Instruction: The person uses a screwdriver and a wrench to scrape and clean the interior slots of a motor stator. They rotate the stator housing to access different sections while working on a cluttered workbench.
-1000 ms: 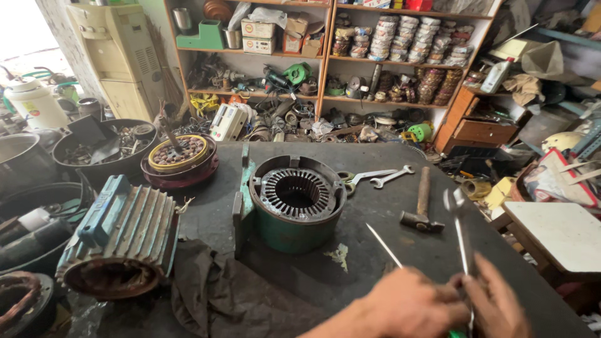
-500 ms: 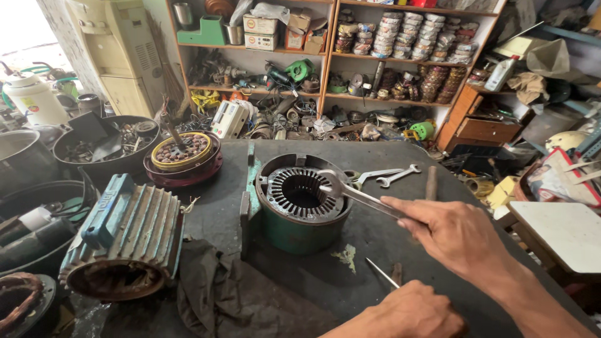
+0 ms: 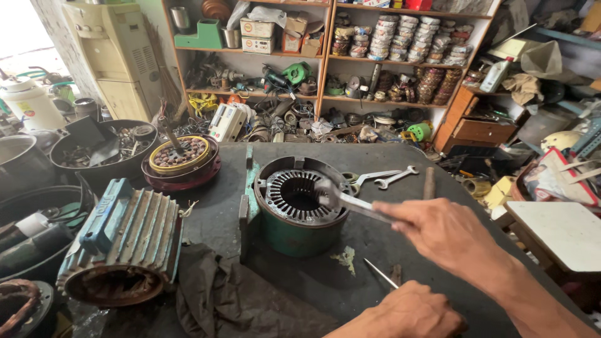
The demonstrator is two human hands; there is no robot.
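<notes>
Spanners beyond green stator, rag nearby

Cluttered workshop, lit by daylight from the upper left. Along the back wall, tall wooden shelving crammed with cardboard boxes, stacked wire coils and loose tools. Left of it, a cream plastic water dispenser. To the right, a small brown wooden drawer cabinet. In front, a dark, stained round worktable. At far right, a pale flat board.
</notes>
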